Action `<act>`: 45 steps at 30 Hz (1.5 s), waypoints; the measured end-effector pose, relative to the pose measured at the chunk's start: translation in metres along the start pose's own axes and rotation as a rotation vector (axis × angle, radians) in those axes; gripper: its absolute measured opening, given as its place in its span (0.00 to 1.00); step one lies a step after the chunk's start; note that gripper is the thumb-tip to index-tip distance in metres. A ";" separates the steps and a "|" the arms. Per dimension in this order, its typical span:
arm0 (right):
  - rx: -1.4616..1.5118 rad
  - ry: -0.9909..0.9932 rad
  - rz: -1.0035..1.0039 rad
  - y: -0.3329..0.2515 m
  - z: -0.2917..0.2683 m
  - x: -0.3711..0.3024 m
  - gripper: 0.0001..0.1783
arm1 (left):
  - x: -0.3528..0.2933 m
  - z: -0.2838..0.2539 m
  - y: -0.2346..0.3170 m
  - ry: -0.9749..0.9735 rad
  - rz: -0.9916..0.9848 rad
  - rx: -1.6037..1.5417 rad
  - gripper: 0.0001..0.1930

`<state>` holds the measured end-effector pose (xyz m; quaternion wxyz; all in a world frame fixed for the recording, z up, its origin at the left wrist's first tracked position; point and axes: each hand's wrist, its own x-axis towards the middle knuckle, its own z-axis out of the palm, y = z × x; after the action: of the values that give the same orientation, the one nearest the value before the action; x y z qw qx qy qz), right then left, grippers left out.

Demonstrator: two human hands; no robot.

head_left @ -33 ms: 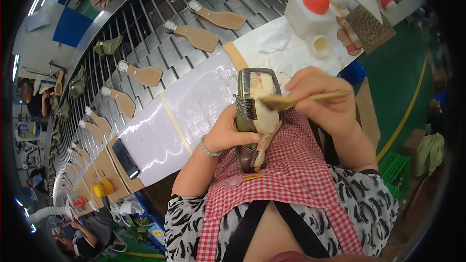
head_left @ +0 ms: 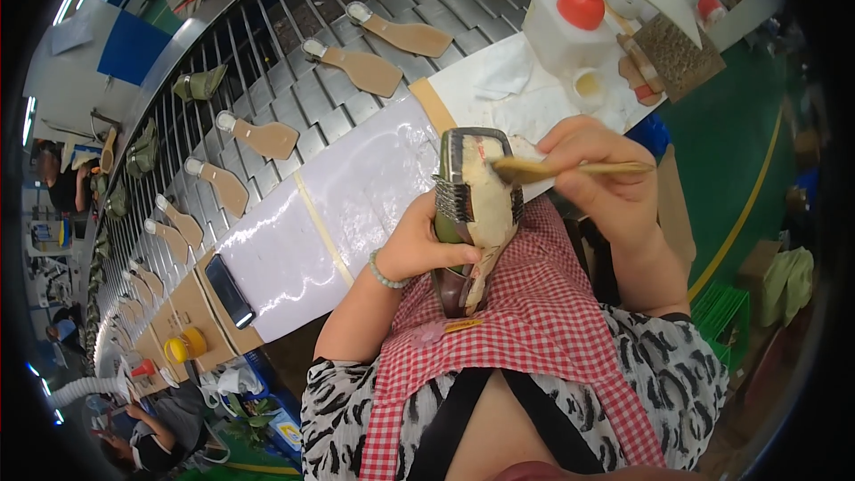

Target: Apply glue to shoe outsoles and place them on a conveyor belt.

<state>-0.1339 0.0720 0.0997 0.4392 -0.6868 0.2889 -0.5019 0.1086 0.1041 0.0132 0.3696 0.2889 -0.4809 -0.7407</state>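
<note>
My left hand (head_left: 412, 245) is wrapped round a shoe (head_left: 486, 209), held sole up in front of my apron. The shoe has a green upper, a cream-coloured underside and a row of dark loops along its left side. Its squared toe end points away from me, and its dark heel end rests near the apron. My right hand (head_left: 606, 169) pinches the wooden handle of a brush (head_left: 525, 169). The brush tip lies at the shoe's underside, near the toe end.
A white bottle with a red nozzle (head_left: 570, 27) and a small cup (head_left: 588, 85) stand at the far right of the table. Across the far side, a slatted conveyor (head_left: 294, 89) carries several tan soles (head_left: 361, 69). A phone (head_left: 230, 290) and a yellow jar (head_left: 185, 345) are at left.
The brush and my right hand have moved slightly toward the shoe's toe end and to the right. The shoe has shifted a little in my left hand's grip, which stays on it.
</note>
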 end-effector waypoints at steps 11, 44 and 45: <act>0.426 -0.107 0.445 0.061 0.016 0.006 0.15 | 0.013 0.015 0.022 -0.107 0.225 0.500 0.35; 0.403 -0.187 0.772 0.076 -0.001 -0.022 0.13 | 0.001 -0.002 -0.006 0.062 0.217 0.144 0.47; 0.468 -0.155 0.751 0.071 0.000 -0.021 0.11 | 0.000 -0.009 -0.008 0.041 0.126 0.023 0.46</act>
<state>-0.1380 0.0577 0.0273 0.7546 -0.4521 0.3632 -0.3069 0.1132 0.1020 0.0023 0.4216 0.2774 -0.4991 -0.7044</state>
